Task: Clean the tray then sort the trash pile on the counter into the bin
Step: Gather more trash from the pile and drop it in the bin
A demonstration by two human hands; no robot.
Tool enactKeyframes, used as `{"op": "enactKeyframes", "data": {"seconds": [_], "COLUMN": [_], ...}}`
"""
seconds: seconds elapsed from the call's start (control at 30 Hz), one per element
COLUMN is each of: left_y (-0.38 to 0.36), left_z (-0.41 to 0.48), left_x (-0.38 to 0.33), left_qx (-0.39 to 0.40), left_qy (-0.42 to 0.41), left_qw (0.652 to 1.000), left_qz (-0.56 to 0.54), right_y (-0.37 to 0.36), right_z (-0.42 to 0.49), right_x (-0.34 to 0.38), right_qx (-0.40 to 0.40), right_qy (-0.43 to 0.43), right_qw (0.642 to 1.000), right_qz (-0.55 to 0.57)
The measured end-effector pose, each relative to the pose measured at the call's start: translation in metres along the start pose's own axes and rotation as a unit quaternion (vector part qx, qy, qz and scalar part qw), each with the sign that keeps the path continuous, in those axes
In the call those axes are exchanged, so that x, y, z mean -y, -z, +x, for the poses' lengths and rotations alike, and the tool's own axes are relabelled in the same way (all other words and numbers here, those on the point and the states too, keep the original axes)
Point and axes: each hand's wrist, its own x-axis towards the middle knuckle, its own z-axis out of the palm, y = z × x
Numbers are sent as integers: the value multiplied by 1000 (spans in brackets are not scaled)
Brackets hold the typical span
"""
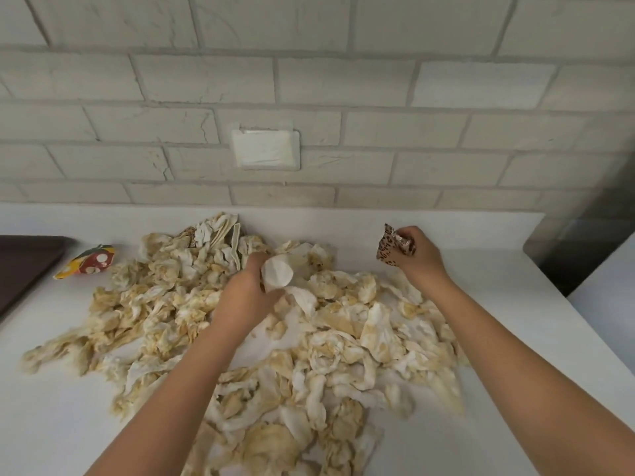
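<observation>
A wide trash pile (165,304) of crumpled, yellow-stained white napkins covers the middle of the white counter (515,338). My left hand (245,293) rests in the middle of the pile and grips a white paper cup (276,273), its round bottom facing me. My right hand (417,257) is raised at the pile's right back edge, shut on a crumpled brown-spotted wrapper (386,245). A dark brown tray (24,266) lies at the far left edge, partly out of view.
A red, yellow and white-dotted wrapper (91,262) lies between the tray and the pile. A grey brick wall with a white switch plate (264,149) backs the counter. The counter ends at the right, beside a dark gap (577,255).
</observation>
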Motion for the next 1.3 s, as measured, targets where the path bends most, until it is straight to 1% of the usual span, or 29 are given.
{"op": "enactKeyframes", "data": {"seconds": [0.07, 0.13, 0.27, 0.3, 0.4, 0.5, 0.57, 0.67, 0.83, 0.9, 1.0, 1.1, 1.2, 1.27, 1.3], "left_y": [5, 10, 24, 28, 37, 45, 49, 48, 21, 0, -39, -80, -121, -152, -170], "left_z": [-5, -11, -28, -34, -53, -68, -81, -111, -185, -225, -295, -367, -433, -469, -486], "left_x": [-8, -18, -37, -43, -62, -79, -94, -124, -188, -209, -232, -245, -248, -242, -235], "left_qx": [23, 22, -22, -39, -85, -108, -119, -116, -53, -14, 64, 155, 235, 282, 302], "left_qy": [27, 45, 53, 42, -31, -77, -84, -79, -87, -85, -65, -57, -69, -74, -61], "left_qw": [999, 996, 994, 995, 996, 991, 989, 983, 962, 950, 937, 924, 912, 905, 904], "left_qz": [-39, -67, -91, -80, -12, 14, -14, -117, -254, -299, -336, -345, -328, -309, -298], "right_y": [14, 29, 58, 64, 79, 92, 100, 112, 142, 158, 183, 207, 222, 223, 220], "right_z": [-17, -34, -66, -74, -97, -124, -146, -186, -271, -309, -375, -451, -523, -562, -581], "right_x": [6, 13, 24, 25, 28, 33, 37, 37, 18, 5, -27, -67, -109, -140, -158], "right_qx": [-15, -31, -27, -26, -25, -23, -23, -19, -31, -49, -90, -136, -165, -175, -173], "right_qy": [-11, -25, -28, -31, -43, -56, -56, -65, -113, -130, -166, -223, -280, -327, -354], "right_qw": [998, 992, 993, 992, 985, 970, 961, 952, 939, 936, 926, 909, 891, 878, 873], "right_qz": [65, 117, 113, 121, 162, 237, 270, 298, 324, 324, 326, 325, 318, 302, 289]}}
